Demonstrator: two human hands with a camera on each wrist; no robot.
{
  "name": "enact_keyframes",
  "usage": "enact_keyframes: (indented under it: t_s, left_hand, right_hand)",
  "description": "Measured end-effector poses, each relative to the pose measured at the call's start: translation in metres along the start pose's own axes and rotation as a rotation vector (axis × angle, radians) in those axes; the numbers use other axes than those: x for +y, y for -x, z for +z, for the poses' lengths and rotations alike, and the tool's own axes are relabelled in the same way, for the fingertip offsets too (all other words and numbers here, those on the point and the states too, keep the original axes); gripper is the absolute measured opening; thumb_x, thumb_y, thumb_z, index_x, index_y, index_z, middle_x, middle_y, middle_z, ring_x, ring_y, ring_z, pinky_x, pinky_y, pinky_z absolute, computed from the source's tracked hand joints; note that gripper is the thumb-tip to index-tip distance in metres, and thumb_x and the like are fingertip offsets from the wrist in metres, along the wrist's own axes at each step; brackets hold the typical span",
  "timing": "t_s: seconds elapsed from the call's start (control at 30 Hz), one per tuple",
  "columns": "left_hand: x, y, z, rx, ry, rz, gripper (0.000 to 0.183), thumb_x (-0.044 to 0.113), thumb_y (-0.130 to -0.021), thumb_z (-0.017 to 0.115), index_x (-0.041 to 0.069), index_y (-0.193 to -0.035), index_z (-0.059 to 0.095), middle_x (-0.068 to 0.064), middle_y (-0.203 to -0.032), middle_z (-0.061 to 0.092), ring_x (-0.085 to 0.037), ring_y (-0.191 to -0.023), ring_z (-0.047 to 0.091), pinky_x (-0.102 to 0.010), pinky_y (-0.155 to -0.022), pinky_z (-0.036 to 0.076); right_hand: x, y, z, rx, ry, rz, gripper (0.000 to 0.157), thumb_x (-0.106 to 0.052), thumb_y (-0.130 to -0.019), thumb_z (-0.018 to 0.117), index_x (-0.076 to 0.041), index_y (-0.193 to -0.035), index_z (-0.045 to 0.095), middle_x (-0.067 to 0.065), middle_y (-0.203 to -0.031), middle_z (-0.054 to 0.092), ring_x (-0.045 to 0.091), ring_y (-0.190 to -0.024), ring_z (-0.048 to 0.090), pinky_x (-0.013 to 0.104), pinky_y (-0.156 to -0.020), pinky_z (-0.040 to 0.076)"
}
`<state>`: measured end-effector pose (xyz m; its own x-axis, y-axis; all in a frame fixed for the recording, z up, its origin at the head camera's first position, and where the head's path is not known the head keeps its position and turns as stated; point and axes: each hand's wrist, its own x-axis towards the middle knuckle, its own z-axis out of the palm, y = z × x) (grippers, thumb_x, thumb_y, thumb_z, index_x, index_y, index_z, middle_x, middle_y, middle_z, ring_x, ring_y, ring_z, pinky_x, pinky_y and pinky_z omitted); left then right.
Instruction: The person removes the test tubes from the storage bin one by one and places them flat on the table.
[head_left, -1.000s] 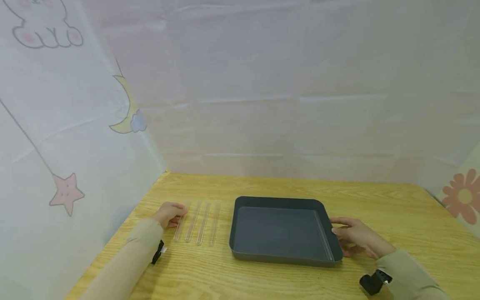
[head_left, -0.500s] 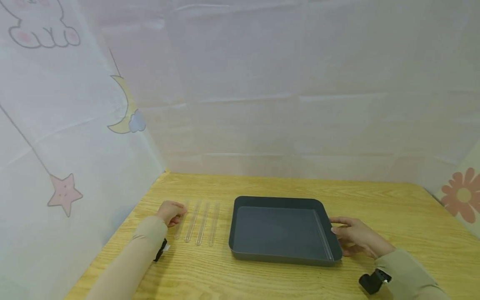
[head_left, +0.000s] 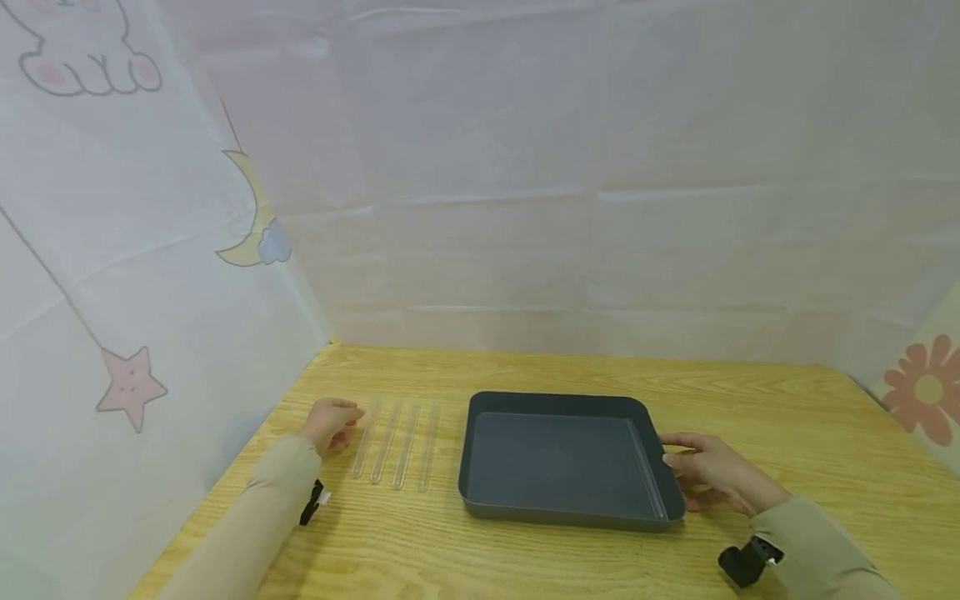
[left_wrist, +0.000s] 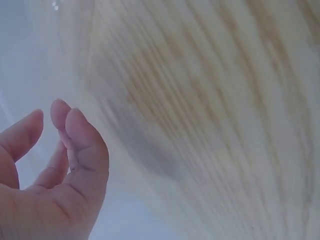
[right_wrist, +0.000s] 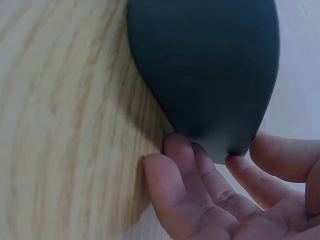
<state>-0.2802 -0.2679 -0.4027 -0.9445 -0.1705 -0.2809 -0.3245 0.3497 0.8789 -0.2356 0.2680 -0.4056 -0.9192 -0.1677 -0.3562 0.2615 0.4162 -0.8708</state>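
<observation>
A person's right hand [head_left: 708, 477] curls fingers and thumb around the right rim of a dark tray [head_left: 562, 462] at mid-tabletop [head_left: 787, 417], apparently steadying it. The left hand [head_left: 330, 422], fingers loosely curled and holding nothing, hovers just beside four clear tubes [head_left: 396, 450] laid parallel toward the tabletop's left edge.

Matt dark plastic tray [head_left: 562, 458], clear glossy tubes [head_left: 397, 446], grained wooden table [head_left: 787, 417]
</observation>
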Motion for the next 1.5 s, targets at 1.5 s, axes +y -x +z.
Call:
enact_keyframes:
  t_s: [1.5]
  left_hand:
    - [0.022, 0.051, 0.061, -0.267, 0.287, 0.134, 0.05, 0.02, -0.103, 0.049, -0.009, -0.142, 0.039, -0.026, -0.12, 0.055, -0.027, -0.091, 0.067, -0.039, -0.085, 0.055]
  right_hand:
    - [0.0, 0.003, 0.001, 0.0, 0.009, -0.012, 0.056, -0.012, -0.101, 0.052, 0.01, -0.147, 0.028, 0.01, -0.102, 0.068, 0.023, -0.081, 0.066, 0.04, -0.062, 0.053]
